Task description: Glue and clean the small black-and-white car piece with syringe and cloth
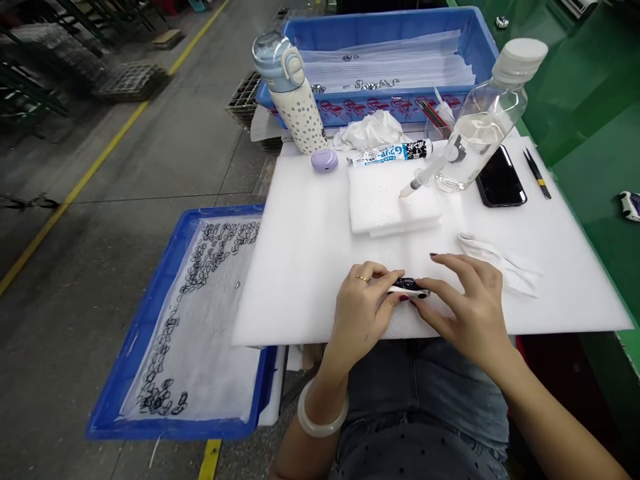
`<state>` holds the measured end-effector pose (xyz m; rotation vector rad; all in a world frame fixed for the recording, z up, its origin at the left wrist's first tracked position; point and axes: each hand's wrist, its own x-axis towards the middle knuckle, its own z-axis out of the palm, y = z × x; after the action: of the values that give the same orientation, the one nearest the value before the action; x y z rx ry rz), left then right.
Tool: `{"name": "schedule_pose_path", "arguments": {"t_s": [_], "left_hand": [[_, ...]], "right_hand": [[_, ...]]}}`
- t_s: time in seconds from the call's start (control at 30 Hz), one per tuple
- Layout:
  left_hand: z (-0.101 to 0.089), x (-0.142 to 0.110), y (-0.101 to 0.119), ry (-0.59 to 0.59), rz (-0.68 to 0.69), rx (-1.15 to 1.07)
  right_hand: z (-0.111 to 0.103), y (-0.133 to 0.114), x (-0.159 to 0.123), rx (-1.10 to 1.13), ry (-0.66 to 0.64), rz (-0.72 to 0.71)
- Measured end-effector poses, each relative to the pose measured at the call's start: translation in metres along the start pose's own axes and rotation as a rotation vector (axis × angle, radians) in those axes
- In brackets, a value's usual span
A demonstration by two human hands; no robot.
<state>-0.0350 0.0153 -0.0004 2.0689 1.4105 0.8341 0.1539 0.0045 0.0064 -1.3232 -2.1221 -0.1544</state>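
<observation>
The left hand (361, 310) is gripping one end of a small black-and-white toy car (410, 288) between thumb and fingers, while the right hand (470, 310) is pinching the other end with thumb and index finger, its remaining fingers lifting clear, probably so they are not covering the body. The toy car is sitting between the two hands, just over the near part of the white-topped bench (300, 267); holding it by its ends is likely steadying it and leaving its dark upper side in view.

Beyond the hands, a white foam block (390, 200) is lying flat, and a syringe (424, 176) is resting with its tip on it, perhaps to keep that tip off the bench. A printed tube (390, 154) is lying behind the block. Just beside the right hand, a white cloth (500, 263) is lying crumpled, seemingly within easy reach for wiping. Farther out past that hand, a clear bottle (475, 143), a phone (501, 177) and tweezers (537, 175) are sitting near the edge, apparently leaving the working spot uncrowded. To the left hand's outer side, lower than the bench, a blue tray (150, 280) is carrying many small dark parts (200, 260), spread on a pale sheet, perhaps to keep them from piling up.
</observation>
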Motion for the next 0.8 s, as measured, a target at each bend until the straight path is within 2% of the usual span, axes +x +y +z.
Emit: {"name": "schedule_pose_path", "arguments": {"t_s": [0.2,0.27,0.4,0.47,0.53,0.57,0.63,0.7,0.8], "left_hand": [[0.002,0.0,-0.002,-0.004,0.002,0.012],[0.003,0.0,-0.003,0.003,0.008,0.001],[0.005,-0.001,-0.008,-0.016,0.023,-0.042],[0.006,-0.002,-0.011,-0.01,0.027,-0.078],[0.008,-0.002,-0.014,0.028,0.023,-0.126],[0.009,-0.002,-0.015,0.05,0.011,-0.146],[0.01,-0.001,-0.018,0.074,-0.021,-0.16],[0.011,-0.001,-0.019,0.051,-0.035,-0.144],[0.01,-0.002,-0.021,0.008,-0.009,-0.099]], "right_hand": [[0.004,0.002,-0.004,0.012,0.017,-0.089],[0.002,0.005,-0.004,0.066,-0.048,-0.076],[0.007,-0.001,-0.003,0.3,-0.257,-0.006],[0.012,-0.005,-0.001,0.36,-0.287,0.012],[0.011,0.001,0.0,0.353,-0.258,0.04],[0.006,0.009,-0.001,0.329,-0.233,0.073],[-0.016,0.039,-0.009,0.215,-0.191,0.24],[-0.05,0.081,-0.031,0.03,-0.152,0.517],[-0.108,0.14,-0.082,-0.214,-0.063,0.871]]}}
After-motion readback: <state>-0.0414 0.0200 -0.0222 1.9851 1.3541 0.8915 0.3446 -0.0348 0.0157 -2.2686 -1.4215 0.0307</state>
